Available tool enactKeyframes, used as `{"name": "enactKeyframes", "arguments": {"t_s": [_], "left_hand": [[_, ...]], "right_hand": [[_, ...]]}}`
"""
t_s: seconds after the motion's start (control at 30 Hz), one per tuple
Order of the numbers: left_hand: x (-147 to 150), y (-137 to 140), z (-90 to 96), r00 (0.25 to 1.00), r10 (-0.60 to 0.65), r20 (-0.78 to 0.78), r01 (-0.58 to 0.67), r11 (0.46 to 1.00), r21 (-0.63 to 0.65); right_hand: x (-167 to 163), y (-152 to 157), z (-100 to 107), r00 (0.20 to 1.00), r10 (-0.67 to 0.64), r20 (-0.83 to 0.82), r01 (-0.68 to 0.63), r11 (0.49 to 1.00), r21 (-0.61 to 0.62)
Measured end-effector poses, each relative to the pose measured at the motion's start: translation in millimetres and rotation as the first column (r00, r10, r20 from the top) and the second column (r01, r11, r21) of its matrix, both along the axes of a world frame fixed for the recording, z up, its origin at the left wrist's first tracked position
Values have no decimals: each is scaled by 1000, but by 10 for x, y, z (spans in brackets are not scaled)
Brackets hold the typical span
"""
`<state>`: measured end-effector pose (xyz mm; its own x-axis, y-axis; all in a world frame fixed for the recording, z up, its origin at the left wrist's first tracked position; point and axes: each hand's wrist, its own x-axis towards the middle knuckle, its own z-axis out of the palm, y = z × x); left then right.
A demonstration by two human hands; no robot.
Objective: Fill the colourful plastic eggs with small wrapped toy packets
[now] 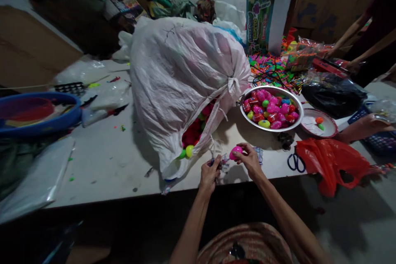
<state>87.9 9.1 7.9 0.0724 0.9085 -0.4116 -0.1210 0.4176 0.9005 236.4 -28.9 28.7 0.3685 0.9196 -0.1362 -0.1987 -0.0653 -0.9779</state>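
My right hand [250, 159] pinches a bright pink plastic egg [235, 152] above the front part of the table. Just to its left, my left hand [209, 175] is closed on a thin, crinkled wrapper [224, 161] with printed marks, whose exact form is too small to make out. A big white woven sack [182, 70] lies behind my hands, its side split so that coloured eggs [194, 134] show inside. To the right stands a metal bowl [297, 123] heaped with pink, red, green and yellow eggs [272, 108], several with printed wrapping.
Blue-handled scissors [296, 163] and a red plastic bag [328, 161] lie at the right front. Behind them are a plate [332, 126] and a black bag [335, 95]. A blue basin [62, 121] sits far left. Another person's arms [352, 35] reach in at the upper right.
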Motion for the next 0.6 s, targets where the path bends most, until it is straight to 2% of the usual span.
{"name": "enactKeyframes", "arguments": {"t_s": [0.13,0.27,0.37,0.47,0.53,0.6], "left_hand": [[21,-32,-4,1000,-15,-12,16,1000,21],[79,-39,-1,1000,11,-12,-11,1000,17],[152,-57,47,1000,-14,2,14,1000,-12],[211,-92,151,995,-4,101,14,996,-93],[214,-75,211,993,20,121,-2,989,-146],[192,-29,253,996,-35,79,48,986,-163]], "right_hand": [[-38,-28,26,989,-9,150,4,999,36],[-67,-59,26,926,-30,376,15,999,42],[-38,-90,43,937,-26,348,14,999,37],[0,-127,43,958,11,287,-24,999,42],[1,-97,-27,966,9,259,-19,999,35],[-16,-19,-149,978,0,207,6,1000,-29]]}}
